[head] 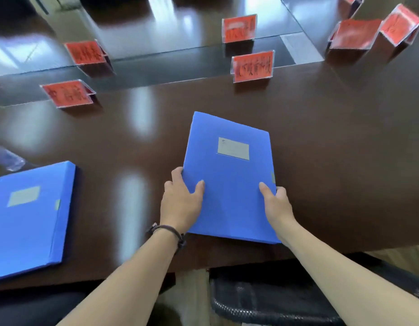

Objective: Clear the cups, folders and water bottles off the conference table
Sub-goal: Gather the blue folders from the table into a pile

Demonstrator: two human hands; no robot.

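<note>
A view from head height looks down on a dark brown, glossy wooden conference table. Much is blurred or cut off. At the left edge, a clear plastic object that may be a water bottle is only partly in frame and too smeared to identify. Red name cards in clear acrylic stands sit across the far part of the table; their dark handwriting cannot be read, and those at the top right are partly cropped. A black mesh chair shows below the near table edge, only in part.

In the centre, near the table's near edge, lies a flat blue plastic document folder shaped like a slim box, with a pale rectangular label on its cover and a small tab on its right edge. It sits slightly turned. The left hand grips its left edge, thumb on the cover, fingers curled around the side. The right hand grips the right edge the same way; its fingers are hidden behind the folder. The left wrist wears a dark cord bracelet.

A second blue folder of the same kind lies well apart to the left, its lower left corner cut off.
</note>
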